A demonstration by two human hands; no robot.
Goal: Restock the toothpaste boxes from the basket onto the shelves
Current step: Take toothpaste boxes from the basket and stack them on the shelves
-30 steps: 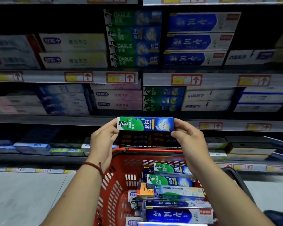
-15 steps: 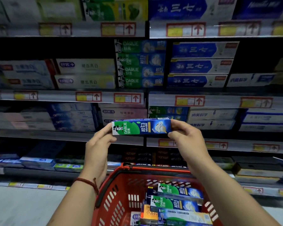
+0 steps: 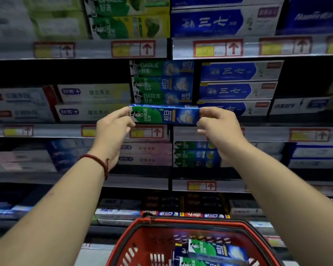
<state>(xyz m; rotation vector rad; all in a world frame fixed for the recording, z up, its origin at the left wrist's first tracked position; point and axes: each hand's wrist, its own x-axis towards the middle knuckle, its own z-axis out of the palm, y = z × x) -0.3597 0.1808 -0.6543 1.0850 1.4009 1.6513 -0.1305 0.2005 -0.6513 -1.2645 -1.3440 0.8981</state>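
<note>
Your left hand (image 3: 113, 131), with a red cord bracelet (image 3: 99, 161) on the wrist, pinches the left end of the toothpaste box (image 3: 163, 115), fingers (image 3: 121, 114) curled narrow on it; your right hand (image 3: 219, 129) grips the right end in the same way; between them the box hangs level in the air, in front of the shelf. It is a long carton lying sideways; the left half is green with a white DARLIE name and a small hatted figure; the right half is blue with white characters, a yellow strip and a pale picture.

On the shelf (image 3: 46, 130) behind it, white boxes (image 3: 92, 100) lie stacked at the left; a stack of matching green-and-blue boxes (image 3: 161, 81) stands just above the held one; blue-and-white boxes (image 3: 236, 89) are piled to the right. Red-framed price tags (image 3: 146, 132) with arrows line the shelf edges; more rows of cartons sit above and below, blurred. At the bottom, the red basket (image 3: 181, 221) holds more green-and-blue cartons (image 3: 215, 250).
</note>
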